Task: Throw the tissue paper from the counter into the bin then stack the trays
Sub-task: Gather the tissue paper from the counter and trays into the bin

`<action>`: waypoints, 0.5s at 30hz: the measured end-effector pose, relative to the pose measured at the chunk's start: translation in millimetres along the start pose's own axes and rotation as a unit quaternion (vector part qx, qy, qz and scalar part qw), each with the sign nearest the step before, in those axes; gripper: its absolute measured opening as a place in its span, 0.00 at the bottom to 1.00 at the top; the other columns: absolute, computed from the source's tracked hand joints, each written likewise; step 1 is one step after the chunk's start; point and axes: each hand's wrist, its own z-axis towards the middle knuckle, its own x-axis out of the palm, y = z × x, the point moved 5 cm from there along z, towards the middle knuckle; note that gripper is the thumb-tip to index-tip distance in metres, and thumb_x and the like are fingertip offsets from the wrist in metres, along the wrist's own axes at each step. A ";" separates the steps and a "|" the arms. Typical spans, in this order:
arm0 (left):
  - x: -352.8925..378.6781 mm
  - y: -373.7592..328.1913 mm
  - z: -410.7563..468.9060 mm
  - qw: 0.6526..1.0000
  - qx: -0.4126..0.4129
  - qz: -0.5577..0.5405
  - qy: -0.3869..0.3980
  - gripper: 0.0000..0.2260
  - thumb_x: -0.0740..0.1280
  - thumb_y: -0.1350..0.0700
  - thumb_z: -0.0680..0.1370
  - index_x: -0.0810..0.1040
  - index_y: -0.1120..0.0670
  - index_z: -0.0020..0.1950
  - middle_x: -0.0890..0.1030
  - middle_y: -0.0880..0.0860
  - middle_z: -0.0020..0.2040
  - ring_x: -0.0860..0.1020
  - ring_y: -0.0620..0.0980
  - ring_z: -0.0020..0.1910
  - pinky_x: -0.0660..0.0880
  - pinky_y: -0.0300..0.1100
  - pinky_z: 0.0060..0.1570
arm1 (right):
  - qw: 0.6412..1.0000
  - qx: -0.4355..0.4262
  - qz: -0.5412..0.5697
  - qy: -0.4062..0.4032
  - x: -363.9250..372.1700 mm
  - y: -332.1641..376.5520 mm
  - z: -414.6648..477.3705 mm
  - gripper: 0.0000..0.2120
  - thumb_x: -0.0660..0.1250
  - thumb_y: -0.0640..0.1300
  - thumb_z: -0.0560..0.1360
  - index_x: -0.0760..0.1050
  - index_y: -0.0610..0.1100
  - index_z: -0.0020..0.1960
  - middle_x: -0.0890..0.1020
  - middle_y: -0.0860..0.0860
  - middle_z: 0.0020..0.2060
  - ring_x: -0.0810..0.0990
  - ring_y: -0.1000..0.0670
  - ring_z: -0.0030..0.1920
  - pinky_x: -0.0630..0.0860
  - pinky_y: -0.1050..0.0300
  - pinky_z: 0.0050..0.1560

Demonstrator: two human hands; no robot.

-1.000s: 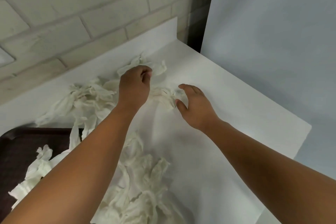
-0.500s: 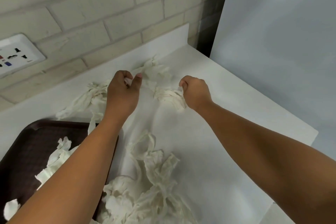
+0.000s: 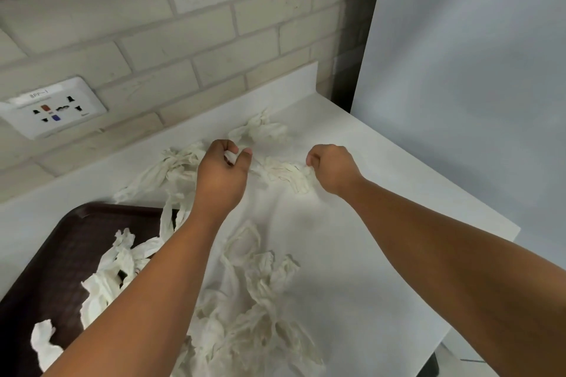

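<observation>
Fingers (image 3: 230,147) of the left hand (image 3: 220,176) curl tight round a scrap of tissue paper (image 3: 229,158), while the right hand (image 3: 333,168) pinches the end of a crumpled wad (image 3: 284,173) lying on the white tabletop (image 3: 398,223). More tissue lies loose behind, in front and across a dark tray (image 3: 55,248) at left. No bin is in view. Held so narrowly, the thin twisted paper could tear or shed pieces on the way.
</observation>
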 end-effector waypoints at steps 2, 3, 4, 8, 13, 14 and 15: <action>-1.9 -3.7 -4.7 1.000 0.001 -0.005 -0.005 0.08 0.67 0.45 0.78 0.70 0.44 0.44 0.76 0.52 0.40 0.80 0.59 0.43 0.76 0.50 0.43 | 0.999 -0.022 0.005 0.041 2.5 -0.9 -4.1 0.04 0.68 0.48 0.76 0.81 0.50 0.46 0.82 0.53 0.46 0.79 0.50 0.46 0.76 0.57 0.49; -2.3 -6.1 -7.1 1.000 0.002 -0.007 -0.006 0.08 0.67 0.45 0.78 0.70 0.44 0.44 0.75 0.52 0.39 0.80 0.60 0.43 0.76 0.50 0.43 | 0.997 -0.029 -0.006 0.071 6.8 -2.5 -6.0 0.03 0.70 0.50 0.74 0.81 0.52 0.45 0.82 0.55 0.47 0.80 0.51 0.47 0.76 0.57 0.51; -2.5 -8.9 -9.6 1.000 0.005 -0.008 -0.007 0.08 0.67 0.46 0.78 0.70 0.45 0.44 0.74 0.51 0.37 0.80 0.60 0.43 0.76 0.49 0.42 | 0.995 -0.033 -0.025 0.096 10.6 -3.7 -8.9 0.02 0.71 0.50 0.73 0.82 0.52 0.44 0.82 0.55 0.48 0.80 0.51 0.48 0.76 0.57 0.52; -6.1 -15.8 -22.0 1.000 0.013 -0.013 -0.004 0.07 0.67 0.48 0.79 0.71 0.48 0.45 0.73 0.52 0.35 0.79 0.64 0.42 0.73 0.45 0.37 | 0.993 -0.033 -0.091 0.070 13.3 -4.9 -13.4 0.07 0.66 0.45 0.76 0.83 0.48 0.45 0.84 0.51 0.46 0.81 0.48 0.47 0.78 0.57 0.50; -16.2 -16.8 -33.6 1.000 0.007 -0.006 -0.006 0.07 0.67 0.48 0.79 0.73 0.49 0.46 0.71 0.54 0.35 0.78 0.66 0.40 0.71 0.44 0.37 | 0.997 -0.047 -0.026 -0.054 -11.6 10.3 -20.5 0.04 0.69 0.44 0.74 0.82 0.45 0.45 0.81 0.52 0.40 0.78 0.51 0.41 0.77 0.58 0.46; -17.7 -18.7 -35.2 1.000 0.006 -0.009 -0.008 0.07 0.68 0.49 0.78 0.73 0.49 0.45 0.71 0.53 0.34 0.77 0.66 0.40 0.72 0.45 0.37 | 0.995 -0.054 0.002 -0.082 -20.9 14.5 -22.4 0.02 0.70 0.42 0.74 0.81 0.44 0.44 0.79 0.53 0.38 0.76 0.52 0.39 0.76 0.59 0.45; -19.0 -21.2 -36.5 1.000 0.005 -0.010 -0.010 0.07 0.68 0.49 0.78 0.73 0.49 0.45 0.71 0.52 0.34 0.78 0.66 0.40 0.73 0.46 0.38 | 0.993 -0.056 0.028 -0.104 -30.5 18.1 -24.0 0.01 0.69 0.41 0.74 0.80 0.44 0.44 0.77 0.53 0.38 0.75 0.52 0.39 0.75 0.60 0.44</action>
